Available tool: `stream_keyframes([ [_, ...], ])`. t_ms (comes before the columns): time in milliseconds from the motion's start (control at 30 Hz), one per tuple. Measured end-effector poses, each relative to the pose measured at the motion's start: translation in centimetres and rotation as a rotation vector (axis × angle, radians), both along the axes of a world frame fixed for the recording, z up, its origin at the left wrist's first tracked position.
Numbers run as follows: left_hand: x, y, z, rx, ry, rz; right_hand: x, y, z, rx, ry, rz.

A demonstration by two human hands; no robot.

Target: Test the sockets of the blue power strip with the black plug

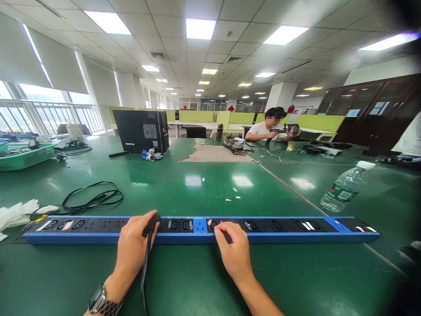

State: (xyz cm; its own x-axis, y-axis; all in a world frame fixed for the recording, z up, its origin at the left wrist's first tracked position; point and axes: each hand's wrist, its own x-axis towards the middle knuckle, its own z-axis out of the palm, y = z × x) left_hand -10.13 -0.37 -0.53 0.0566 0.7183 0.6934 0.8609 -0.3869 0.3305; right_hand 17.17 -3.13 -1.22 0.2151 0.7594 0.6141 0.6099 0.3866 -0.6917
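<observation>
A long blue and black power strip (279, 230) lies across the green table (197, 188) in front of me. My left hand (133, 248), with a watch on its wrist, grips a black plug (151, 224) at a socket left of the strip's middle; its black cable (144, 276) runs back toward me. My right hand (232, 248) rests flat on the strip just right of the blue middle block, fingers pressing on the sockets and front edge.
A coiled black cable (95, 199) and white tissue (16, 213) lie at the left. A plastic water bottle (345, 186) stands tilted at the right. Farther back are a black computer case (141, 130), a green basket (26, 156), and a seated person (271, 127).
</observation>
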Motion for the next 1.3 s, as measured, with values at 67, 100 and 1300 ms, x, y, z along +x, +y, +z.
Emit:
stream_keyframes([
  [67,0.2,-0.1,0.2,-0.004,0.014,-0.022,0.0,0.0,0.0,0.003,-0.002,-0.005],
  [100,0.4,-0.2,0.2,-0.002,0.026,-0.014,0.0,-0.1,0.0,0.006,-0.003,-0.007],
  [1300,0.3,0.6,-0.4,-0.03,-0.039,-0.061,0.0,0.0,0.0,-0.003,-0.006,0.007],
])
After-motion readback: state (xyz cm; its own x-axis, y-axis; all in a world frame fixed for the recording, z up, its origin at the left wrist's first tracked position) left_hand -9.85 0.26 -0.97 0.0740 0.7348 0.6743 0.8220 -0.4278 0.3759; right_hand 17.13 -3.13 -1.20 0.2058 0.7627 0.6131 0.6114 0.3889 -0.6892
